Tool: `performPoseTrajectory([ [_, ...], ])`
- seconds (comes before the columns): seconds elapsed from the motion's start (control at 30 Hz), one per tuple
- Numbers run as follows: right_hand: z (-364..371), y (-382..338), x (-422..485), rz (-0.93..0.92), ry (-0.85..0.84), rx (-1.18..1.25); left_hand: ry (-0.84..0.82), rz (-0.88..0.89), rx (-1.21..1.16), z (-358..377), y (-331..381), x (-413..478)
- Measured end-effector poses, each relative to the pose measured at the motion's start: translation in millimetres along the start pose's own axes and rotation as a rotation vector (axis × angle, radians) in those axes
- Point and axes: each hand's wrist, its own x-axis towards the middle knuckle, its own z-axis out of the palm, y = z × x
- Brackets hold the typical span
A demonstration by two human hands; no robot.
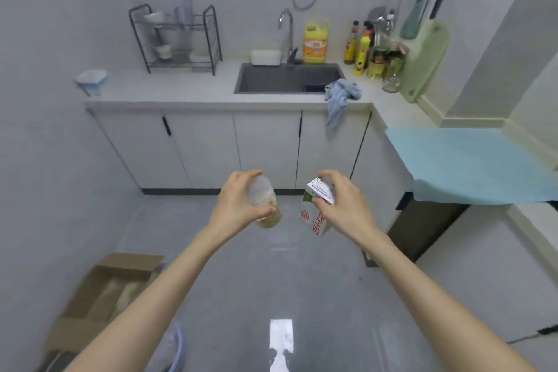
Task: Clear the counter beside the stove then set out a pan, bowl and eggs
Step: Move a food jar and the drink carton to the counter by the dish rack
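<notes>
My left hand (238,207) grips the jar (262,192), my right hand (342,205) the carton (315,222), level mid-frame; worktop (181,90) lies straight ahead, upper centre.

Left hand (238,205) grips clear jar (265,205) from above; right hand (341,202) pinches milk carton (315,211) top. Sink (290,78) at twelve o'clock, cardboard box (99,296) at eight.

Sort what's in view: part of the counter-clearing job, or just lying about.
In the job: left hand holding the clear jar; right hand holding the milk carton.
Lying about: dish rack, yellow detergent bottle, blue cloth, green cutting board, cardboard box.
</notes>
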Motion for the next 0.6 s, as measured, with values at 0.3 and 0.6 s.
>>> performPoseTrajectory([
  [0.3,101,-84,136,-0.201,-0.176,-0.007,0.239,-0.194,0.057,-90,-102,72],
  [0.6,188,-137,305,-0.360,-0.295,0.048,0.385,-0.323,0.085,-142,-178,194],
])
